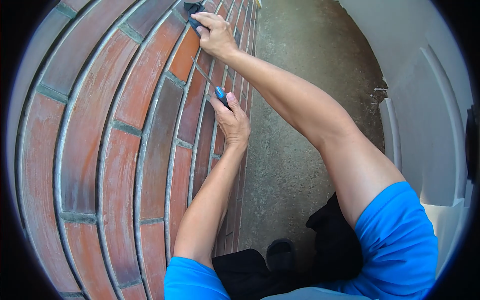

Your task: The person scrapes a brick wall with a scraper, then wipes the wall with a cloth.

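Observation:
A wall of red and grey-brown bricks (125, 80) with grey mortar joints rises on my left. My right hand (217, 36) reaches far up along it, fingers closed on a dark cloth (194, 19) that lies against the bricks. Lower down, my left hand (232, 122) grips a narrow-bladed hand tool (221, 95) by its blue and black handle. The tool's thin metal blade points up and left, its tip over the brick face just below an orange brick (185, 55).
A concrete floor (280, 150) runs along the wall's foot. To the right stands a pale panelled surface (422, 100), with a light strip (390, 132) near its base. One dark shoe (281, 255) shows below me beside black clothing (337, 240).

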Demonstrator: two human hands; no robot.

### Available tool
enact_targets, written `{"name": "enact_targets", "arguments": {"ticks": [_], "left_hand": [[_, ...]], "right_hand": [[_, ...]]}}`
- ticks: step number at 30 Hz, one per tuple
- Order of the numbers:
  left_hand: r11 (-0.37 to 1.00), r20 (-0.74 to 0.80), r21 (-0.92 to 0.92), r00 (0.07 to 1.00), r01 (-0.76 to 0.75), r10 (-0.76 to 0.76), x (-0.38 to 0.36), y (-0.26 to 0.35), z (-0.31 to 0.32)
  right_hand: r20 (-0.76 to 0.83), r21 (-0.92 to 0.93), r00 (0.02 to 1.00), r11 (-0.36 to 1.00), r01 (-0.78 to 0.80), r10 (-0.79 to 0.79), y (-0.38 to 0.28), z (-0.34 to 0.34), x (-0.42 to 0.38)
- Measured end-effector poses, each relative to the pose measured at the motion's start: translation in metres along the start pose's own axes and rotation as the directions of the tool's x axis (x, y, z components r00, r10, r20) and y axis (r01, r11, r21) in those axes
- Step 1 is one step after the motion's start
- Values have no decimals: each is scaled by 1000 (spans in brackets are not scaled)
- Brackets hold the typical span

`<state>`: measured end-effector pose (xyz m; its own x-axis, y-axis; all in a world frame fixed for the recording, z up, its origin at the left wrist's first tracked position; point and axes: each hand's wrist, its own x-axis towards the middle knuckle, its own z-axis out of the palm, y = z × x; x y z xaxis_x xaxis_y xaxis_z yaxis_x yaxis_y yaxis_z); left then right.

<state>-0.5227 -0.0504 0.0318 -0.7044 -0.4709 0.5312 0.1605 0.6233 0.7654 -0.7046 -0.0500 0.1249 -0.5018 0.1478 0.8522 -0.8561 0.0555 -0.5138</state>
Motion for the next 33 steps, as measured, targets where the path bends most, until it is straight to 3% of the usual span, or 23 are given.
{"name": "enact_targets", "arguments": {"ticks": [3, 7, 9, 11, 12, 15, 17, 20, 22, 24, 25, 27, 28, 30, 32, 33], "left_hand": [[1000, 9, -3, 1000, -3, 3, 3, 3, -2], [1000, 14, -21, 1000, -8, 9, 2, 3, -8], [1000, 28, -21, 999, -23, 23, -1, 3, -14], [998, 40, -1, 998, -55, 55, -4, 4, -20], [996, 36, 3, 996, -84, 84, -5, 12, -25], [980, 4, -14, 980, -197, 197, 4, 35, -38], [981, 40, -114, 986, -159, 164, 12, 68, -52], [931, -26, -294, 976, -216, 218, 26, 98, -63], [882, -21, -411, 969, -232, 245, 34, 119, -73], [855, -13, -483, 978, -190, 209, 32, 138, -87], [865, -1, -447, 967, -227, 254, 29, 137, -94], [872, 17, -366, 934, -325, 356, 28, 140, -102], [876, 33, -379, 941, -299, 336, 25, 143, -104], [880, 63, -401, 951, -254, 303, 23, 150, -106], [886, 74, -397, 954, -239, 290, 26, 146, -108], [890, 68, -384, 954, -244, 291, 27, 146, -109]], "right_hand": [[81, 76, 985, 986, 148, -154, -11, -16, -11], [111, 94, 982, 985, 145, -156, -23, -24, -17], [64, 60, 992, 992, -114, 110, -32, -19, -12], [65, -28, 928, 930, -366, 367, -41, -14, -3], [79, -36, 906, 909, -415, 417, -47, -12, 2], [88, 24, 962, 965, -261, 258, -67, -16, 0], [124, 66, 979, 983, -170, 161, -72, -18, 1], [227, 297, 956, 921, -252, 188, -96, -28, 15], [76, 174, 997, 985, 12, -26, -117, -24, 8], [214, 248, 975, 962, -110, 57, -127, -31, 3], [261, 384, 964, 911, -150, 49, -141, -38, 0], [236, 385, 969, 923, -27, -70, -146, -36, -1], [234, 418, 967, 908, -4, -104, -146, -34, -3], [266, 426, 955, 904, 6, -132, -148, -35, -1], [297, 512, 953, 852, -112, -53, -156, -40, -3], [276, 547, 956, 834, -73, -98, -152, -35, -3]]}}
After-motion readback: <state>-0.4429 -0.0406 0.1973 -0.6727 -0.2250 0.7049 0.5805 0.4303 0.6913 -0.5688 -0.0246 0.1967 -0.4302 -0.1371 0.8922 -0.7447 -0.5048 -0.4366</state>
